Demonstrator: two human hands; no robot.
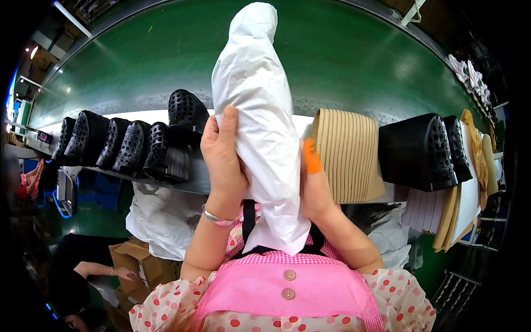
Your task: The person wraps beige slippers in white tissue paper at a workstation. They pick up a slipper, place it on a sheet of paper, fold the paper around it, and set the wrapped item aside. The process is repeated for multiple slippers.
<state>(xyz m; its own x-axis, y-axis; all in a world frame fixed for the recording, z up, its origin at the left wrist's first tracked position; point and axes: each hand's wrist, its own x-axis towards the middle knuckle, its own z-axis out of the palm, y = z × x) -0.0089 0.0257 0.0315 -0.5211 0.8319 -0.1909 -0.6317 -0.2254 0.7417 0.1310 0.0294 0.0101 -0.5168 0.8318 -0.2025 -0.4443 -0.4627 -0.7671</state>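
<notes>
Along the near edge of the green worktop (343,61), toward its left corner, a row of black perforated pieces (130,141) lines up, another black piece (186,110) standing at the row's right end. Below that edge, a co-worker's hand (126,274) reaches to an open cardboard box (157,271), near a heap of white sheeting (160,221). Your left hand (225,157), a bracelet (218,216) at the wrist, is clamped on the left side of a white wrapped bundle (254,94), thumb on top. The bundle is in front of you at mid-edge, its far end over the worktop and its near end by your pink apron (287,279). Your right hand (315,191), an orange cover (311,156) on its thumb, lies along the bundle's right side; its fingers are hidden, so how tightly they close cannot be told. Just beside it on the near edge stands a tan ribbed stack (348,157), then more black perforated items (412,149) and, toward the right corner, upright tan and white sheets (464,182).
</notes>
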